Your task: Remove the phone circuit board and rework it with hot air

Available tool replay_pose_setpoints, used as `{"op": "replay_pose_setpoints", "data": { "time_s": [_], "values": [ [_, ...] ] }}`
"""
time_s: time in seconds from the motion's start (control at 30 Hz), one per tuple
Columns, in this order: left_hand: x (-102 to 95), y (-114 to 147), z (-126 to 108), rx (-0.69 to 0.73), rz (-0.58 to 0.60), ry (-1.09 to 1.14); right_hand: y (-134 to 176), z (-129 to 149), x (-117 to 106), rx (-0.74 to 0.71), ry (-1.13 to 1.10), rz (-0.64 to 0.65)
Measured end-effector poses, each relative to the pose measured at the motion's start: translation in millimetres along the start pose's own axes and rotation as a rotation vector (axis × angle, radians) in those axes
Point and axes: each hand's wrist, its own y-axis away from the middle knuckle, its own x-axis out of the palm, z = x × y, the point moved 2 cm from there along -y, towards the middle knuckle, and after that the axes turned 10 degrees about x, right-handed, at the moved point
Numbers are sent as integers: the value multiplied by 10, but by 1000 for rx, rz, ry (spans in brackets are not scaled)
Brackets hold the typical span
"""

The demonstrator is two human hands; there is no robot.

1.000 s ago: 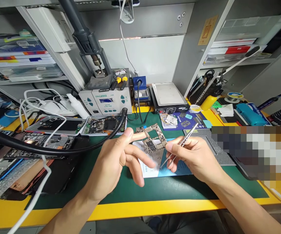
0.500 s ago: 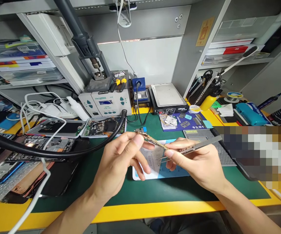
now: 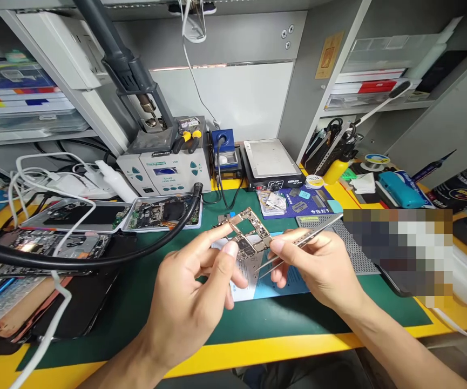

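Note:
In the head view a phone circuit board (image 3: 250, 246) with cut-out openings is held up in the middle, its broad face tilted toward me. My left hand (image 3: 195, 294) is closed on its left side, thumb at the lower edge and index finger along the upper left. Metal tweezers (image 3: 315, 232) lie across the fingers of my right hand (image 3: 322, 267), which is closed on them. Their thin tips point down-left, below the board. The right thumb and forefinger also meet the board's right corner. Beneath both hands is a white and blue printed card (image 3: 276, 292).
A hot-air station (image 3: 164, 170) with a black hose (image 3: 95, 262) stands behind on the left. A heating plate (image 3: 271, 162) is at the back. Opened phones and boards (image 3: 55, 248) crowd the left. A perforated grey pad (image 3: 352, 248) and a black phone-like slab (image 3: 399, 283) lie right.
The board has turned from nearly edge-on to showing its broad face. The left hand has rotated with it. The tweezers stay in the right hand. The whole view has shifted slightly.

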Motion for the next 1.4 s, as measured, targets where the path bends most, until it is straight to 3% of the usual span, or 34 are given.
{"op": "replay_pose_setpoints", "data": {
  "time_s": [0.4, 0.93, 1.03, 1.13, 1.27, 1.4],
  "values": [
    [-46, -13, -33, 163, 0, -236, -2, 8, -28, 101, -17, 100],
    [-66, -14, -6, 165, -10, -257, -9, 43, 8, 126, -7, 129],
    [-74, -3, -1, 87, -7, -150, -5, 43, -4, 117, -35, 104],
    [-66, 2, 4, -14, 18, 95, -10, 49, -18, 78, -60, 89],
    [-26, -22, 38, -78, 37, 405, -10, 42, -29, 40, -101, 82],
    [33, -79, 67, -92, 41, 542, 21, 36, -6, 17, -99, 77]
  ]
}}
